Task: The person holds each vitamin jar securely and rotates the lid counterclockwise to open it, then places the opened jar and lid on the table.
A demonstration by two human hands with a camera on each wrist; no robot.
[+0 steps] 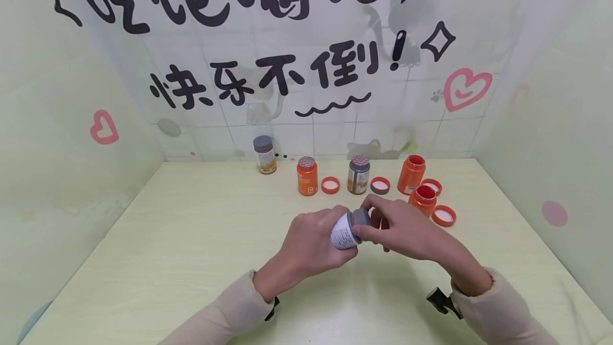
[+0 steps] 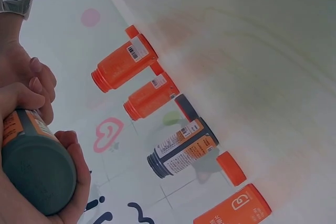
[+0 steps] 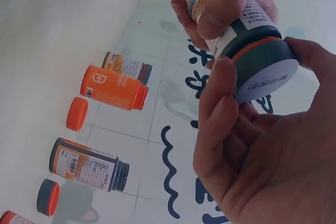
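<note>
My left hand (image 1: 308, 241) grips a grey supplement bottle (image 1: 342, 234) with a white and orange label, tilted above the table. At its top end, my right hand (image 1: 407, 228) holds the grey cap (image 3: 268, 69) between thumb and fingers. An orange-red ring shows between cap and bottle body in the right wrist view. The cap is still at the bottle's neck; I cannot tell whether it is loose. In the left wrist view the bottle's grey base (image 2: 39, 174) faces the camera, and fingers wrap round its sides.
Along the back stand a capped grey bottle (image 1: 265, 156), an orange bottle (image 1: 307, 177) and a grey bottle (image 1: 358, 175) with sealed mouths, and two open orange bottles (image 1: 411, 175). Loose caps (image 1: 330, 185) lie beside them. Walls (image 1: 541, 137) enclose the table (image 1: 182, 238).
</note>
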